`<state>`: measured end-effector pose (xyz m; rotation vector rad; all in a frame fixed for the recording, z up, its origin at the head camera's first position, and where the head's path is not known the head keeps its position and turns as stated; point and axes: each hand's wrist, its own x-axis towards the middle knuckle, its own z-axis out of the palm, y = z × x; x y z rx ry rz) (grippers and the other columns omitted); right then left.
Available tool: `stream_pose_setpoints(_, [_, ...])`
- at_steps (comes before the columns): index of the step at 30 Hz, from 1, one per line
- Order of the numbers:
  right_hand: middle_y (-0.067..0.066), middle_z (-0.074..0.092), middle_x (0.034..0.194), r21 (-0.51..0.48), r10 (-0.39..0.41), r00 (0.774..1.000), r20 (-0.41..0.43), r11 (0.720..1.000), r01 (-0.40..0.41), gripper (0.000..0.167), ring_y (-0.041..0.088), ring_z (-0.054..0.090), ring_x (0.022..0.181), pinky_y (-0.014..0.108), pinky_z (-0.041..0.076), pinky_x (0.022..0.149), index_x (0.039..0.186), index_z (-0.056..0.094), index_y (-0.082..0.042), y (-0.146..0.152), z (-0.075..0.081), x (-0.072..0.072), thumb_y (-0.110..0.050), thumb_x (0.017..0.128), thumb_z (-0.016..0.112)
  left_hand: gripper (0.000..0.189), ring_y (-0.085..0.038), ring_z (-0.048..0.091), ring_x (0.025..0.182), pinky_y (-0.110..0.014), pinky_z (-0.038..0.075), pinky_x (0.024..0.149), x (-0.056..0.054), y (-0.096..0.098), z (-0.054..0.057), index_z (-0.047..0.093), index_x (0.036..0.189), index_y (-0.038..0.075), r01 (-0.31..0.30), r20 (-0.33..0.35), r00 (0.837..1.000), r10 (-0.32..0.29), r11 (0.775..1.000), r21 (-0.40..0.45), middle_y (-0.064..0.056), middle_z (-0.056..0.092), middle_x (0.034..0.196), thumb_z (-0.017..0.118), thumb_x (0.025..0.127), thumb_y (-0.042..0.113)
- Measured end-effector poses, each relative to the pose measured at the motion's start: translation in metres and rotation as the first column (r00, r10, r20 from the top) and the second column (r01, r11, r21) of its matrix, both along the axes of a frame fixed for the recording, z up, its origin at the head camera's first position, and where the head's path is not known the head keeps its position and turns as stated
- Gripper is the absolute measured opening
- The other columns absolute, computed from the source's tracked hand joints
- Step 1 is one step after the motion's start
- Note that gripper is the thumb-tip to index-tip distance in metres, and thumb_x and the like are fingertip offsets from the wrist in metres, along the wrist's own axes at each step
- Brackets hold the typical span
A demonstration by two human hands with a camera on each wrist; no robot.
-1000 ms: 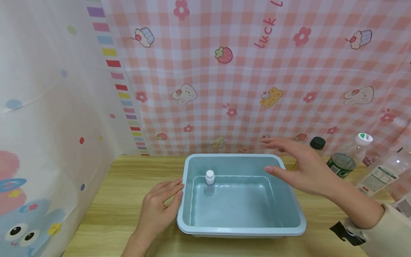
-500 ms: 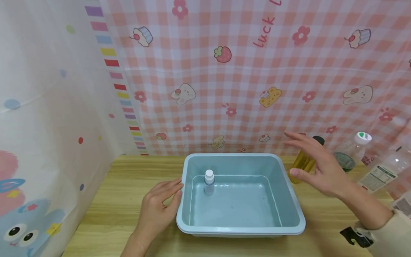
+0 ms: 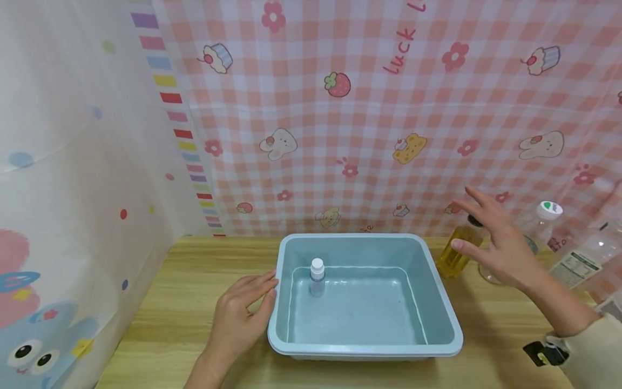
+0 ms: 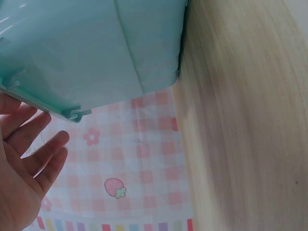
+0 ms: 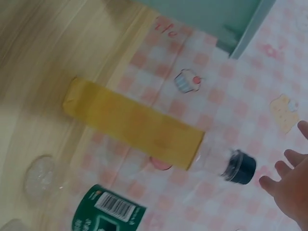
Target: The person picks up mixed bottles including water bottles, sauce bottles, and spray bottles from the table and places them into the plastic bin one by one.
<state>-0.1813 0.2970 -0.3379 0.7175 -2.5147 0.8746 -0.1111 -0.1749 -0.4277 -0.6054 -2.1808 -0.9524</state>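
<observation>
A pale blue plastic basin sits on the wooden table, and a small clear bottle with a white cap stands inside it at the left. My left hand rests its extended fingers against the basin's left rim; the left wrist view shows these fingers loosely spread at the rim's edge. To the right of the basin, my right hand is raised with thumb and fingers spread apart. It is nearest to a bottle of yellow liquid with a dark cap, and holds nothing.
Right of the yellow bottle stand a clear bottle with a white-and-green cap and a clear bottle with a white label. A pink checked cloth hangs behind the wooden table.
My right hand has moved rightward from above the basin's right rim to beside the yellow bottle, which has come into fuller view. The left hand stays at the rim.
</observation>
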Motion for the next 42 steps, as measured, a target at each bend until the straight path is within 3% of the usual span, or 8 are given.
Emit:
stream_pose_setpoints(9, [0.025,0.019,0.171,0.037,-0.196,0.972,0.13,0.98,0.193,0.092,0.058,0.016,0.152,0.086,0.013,0.11,0.162,0.036,-0.005,0.012,-0.008,-0.009,-0.033,0.088,0.084,0.02,-0.028,0.074,0.1,-0.02,0.055,0.094,0.0,0.0,-0.002,0.083,0.105,0.001,-0.001,0.005,1.0,0.001,1.0,0.003,-0.008,0.078,0.115,0.076,0.086,0.0])
stream_pose_setpoints(17, [0.034,0.032,0.162,0.027,-0.339,0.914,0.222,0.939,0.342,0.104,0.063,0.041,0.132,0.081,0.038,0.097,0.164,0.027,-0.002,0.014,-0.014,-0.015,-0.043,0.088,0.084,0.02,-0.028,0.074,0.1,-0.017,0.053,0.096,0.001,0.0,-0.002,0.082,0.105,0.001,0.001,0.008,1.0,-0.001,1.0,0.007,-0.009,0.078,0.115,0.077,0.085,0.0])
stream_pose_setpoints(23, [0.038,0.033,0.158,0.011,-0.382,0.876,0.295,0.918,0.396,0.103,0.065,0.043,0.128,0.08,0.04,0.094,0.163,0.026,0.0,0.019,-0.022,-0.019,-0.05,0.091,0.079,0.021,-0.028,0.074,0.1,-0.017,0.053,0.096,0.001,0.0,-0.003,0.082,0.105,0.001,0.001,0.012,1.0,-0.001,1.0,0.011,-0.009,0.078,0.115,0.076,0.086,0.0])
stream_pose_setpoints(33, [0.039,0.053,0.135,-0.076,-0.394,0.865,0.311,0.897,0.435,0.082,0.06,0.053,0.123,0.072,0.049,0.095,0.142,0.044,0.011,0.022,-0.037,-0.021,-0.045,0.094,0.079,0.02,-0.028,0.074,0.1,-0.019,0.054,0.095,0.0,0.0,-0.001,0.082,0.105,0.001,-0.001,0.014,1.0,0.001,1.0,0.002,-0.009,0.078,0.116,0.076,0.086,0.001])
stream_pose_setpoints(37, [0.038,0.056,0.131,-0.079,-0.388,0.865,0.318,0.898,0.432,0.074,0.06,0.056,0.121,0.042,0.063,0.082,0.138,0.047,0.011,0.023,-0.041,-0.022,-0.042,0.095,0.078,0.02,-0.029,0.074,0.1,-0.022,0.056,0.094,0.001,0.0,-0.001,0.082,0.105,0.001,-0.001,0.013,1.0,0.001,1.0,0.003,-0.01,0.078,0.115,0.076,0.086,0.0])
stream_pose_setpoints(38, [0.037,0.056,0.13,-0.079,-0.383,0.87,0.312,0.901,0.426,0.071,0.06,0.057,0.12,0.041,0.063,0.081,0.137,0.049,0.011,0.023,-0.042,-0.023,-0.04,0.096,0.078,0.02,-0.029,0.074,0.1,-0.024,0.057,0.093,0.001,0.0,0.0,0.082,0.105,0.001,-0.001,0.011,1.0,0.001,1.0,0.003,-0.01,0.078,0.115,0.076,0.086,0.0])
stream_pose_setpoints(40, [0.036,0.057,0.129,-0.077,-0.378,0.878,0.296,0.906,0.416,0.066,0.059,0.057,0.119,0.041,0.063,0.081,0.136,0.051,0.01,0.024,-0.044,-0.023,-0.035,0.096,0.077,0.02,-0.028,0.074,0.1,-0.031,0.06,0.09,0.001,0.0,0.0,0.082,0.105,0.001,-0.003,0.006,1.0,0.003,1.0,0.001,-0.01,0.078,0.114,0.076,0.086,0.0])
stream_pose_setpoints(42, [0.035,0.057,0.129,-0.077,-0.375,0.883,0.281,0.909,0.41,0.062,0.059,0.057,0.119,0.054,0.06,0.085,0.136,0.052,0.009,0.024,-0.047,-0.023,-0.032,0.097,0.077,0.02,-0.027,0.074,0.101,-0.037,0.061,0.088,0.001,0.001,-0.001,0.083,0.105,0.002,-0.001,0.0,1.0,0.001,1.0,0.001,-0.01,0.078,0.114,0.076,0.085,0.0])
